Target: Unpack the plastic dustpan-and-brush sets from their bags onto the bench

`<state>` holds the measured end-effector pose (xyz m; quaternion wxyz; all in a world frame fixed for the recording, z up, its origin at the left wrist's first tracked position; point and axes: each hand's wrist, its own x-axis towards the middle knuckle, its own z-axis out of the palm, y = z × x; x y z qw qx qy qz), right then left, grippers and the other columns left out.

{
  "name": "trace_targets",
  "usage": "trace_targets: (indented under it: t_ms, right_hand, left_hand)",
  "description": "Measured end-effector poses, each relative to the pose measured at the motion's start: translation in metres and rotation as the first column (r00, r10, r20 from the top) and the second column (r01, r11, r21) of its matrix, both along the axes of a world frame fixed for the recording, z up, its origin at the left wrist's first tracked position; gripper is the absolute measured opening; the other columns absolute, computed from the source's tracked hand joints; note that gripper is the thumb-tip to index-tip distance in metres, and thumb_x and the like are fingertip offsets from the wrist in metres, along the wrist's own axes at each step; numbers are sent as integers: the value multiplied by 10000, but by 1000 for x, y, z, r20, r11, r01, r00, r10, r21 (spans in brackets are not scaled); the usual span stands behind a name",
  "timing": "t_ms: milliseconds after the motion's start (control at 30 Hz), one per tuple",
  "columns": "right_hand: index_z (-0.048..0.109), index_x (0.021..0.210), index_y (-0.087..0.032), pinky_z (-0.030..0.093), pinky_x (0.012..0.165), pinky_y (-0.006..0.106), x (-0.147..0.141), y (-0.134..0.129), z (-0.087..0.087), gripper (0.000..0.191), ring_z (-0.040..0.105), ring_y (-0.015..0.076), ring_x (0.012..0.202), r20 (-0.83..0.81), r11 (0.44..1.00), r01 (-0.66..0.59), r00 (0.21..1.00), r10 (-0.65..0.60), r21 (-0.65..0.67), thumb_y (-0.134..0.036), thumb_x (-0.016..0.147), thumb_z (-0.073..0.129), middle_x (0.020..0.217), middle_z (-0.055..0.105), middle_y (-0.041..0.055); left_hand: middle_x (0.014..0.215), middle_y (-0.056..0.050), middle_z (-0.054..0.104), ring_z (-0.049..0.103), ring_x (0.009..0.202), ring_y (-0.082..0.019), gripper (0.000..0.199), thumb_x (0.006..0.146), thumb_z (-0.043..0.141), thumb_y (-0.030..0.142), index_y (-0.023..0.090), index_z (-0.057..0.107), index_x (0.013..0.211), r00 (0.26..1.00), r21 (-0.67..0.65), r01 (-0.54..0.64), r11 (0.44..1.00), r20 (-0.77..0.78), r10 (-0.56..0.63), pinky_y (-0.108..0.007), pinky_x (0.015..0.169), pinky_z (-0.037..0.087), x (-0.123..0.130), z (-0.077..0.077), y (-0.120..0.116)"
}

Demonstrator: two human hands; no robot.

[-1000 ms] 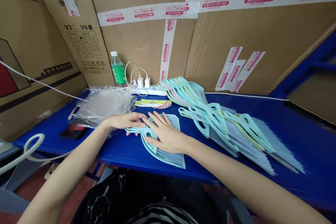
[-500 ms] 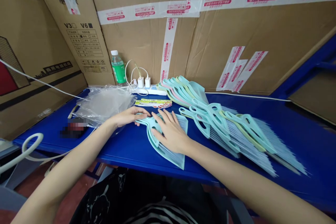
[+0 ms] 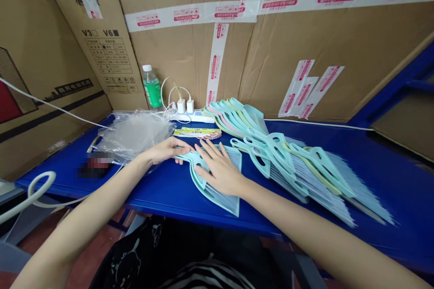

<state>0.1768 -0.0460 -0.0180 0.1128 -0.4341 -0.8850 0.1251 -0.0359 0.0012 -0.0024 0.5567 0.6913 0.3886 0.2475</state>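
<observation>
Carton, upper left (image 3: pixel 101 54), printed "V3" and "V6". The right hand (image 3: pixel 220 174) lies spread flat on a mint-green plastic broom (image 3: pixel 217 201), lower centre of the blue surface (image 3: pixel 159 194); the left hand (image 3: pixel 166 151), fingers extended, touches the handle end. Broom position matches the earlier frame.

Single head-worn cam, faces forward and down, close above the worktop (image 3: pixel 159 203), left hand (image 3: pixel 166 151) and right hand (image 3: pixel 220 174) in frame.
</observation>
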Motion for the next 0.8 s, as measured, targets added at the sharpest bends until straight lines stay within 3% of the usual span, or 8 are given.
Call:
trace_targets:
  t_ms: [267, 800]
  right_hand:
    - [220, 1528, -118, 33, 1174, 550, 0, 2, -3, 693, 3, 262, 1468, -24, 1000, -20, 1000, 20, 7, -539, 978, 247, 1595, 112, 104]
    - [276, 1511, -117, 117, 1166, 573, 0, 5, -6, 693, 69, 267, 1469, -81, 993, -88, 992, 95, 81, -558, 977, 248, 1580, 193, 120]
  left_hand:
    - [640, 1, 643, 542, 512, -70, 393, 728, 761, 454, 139, 743, 962, 1000, 26, 9, 1000, -18, -9, -187, 498, 430, -2, 0, 1]
    - [705, -21, 690, 602, 525, -102, 516, 595, 841, 487, 147, 743, 970, 997, -12, -13, 1000, -80, 12, -233, 514, 527, -4, 8, 0]
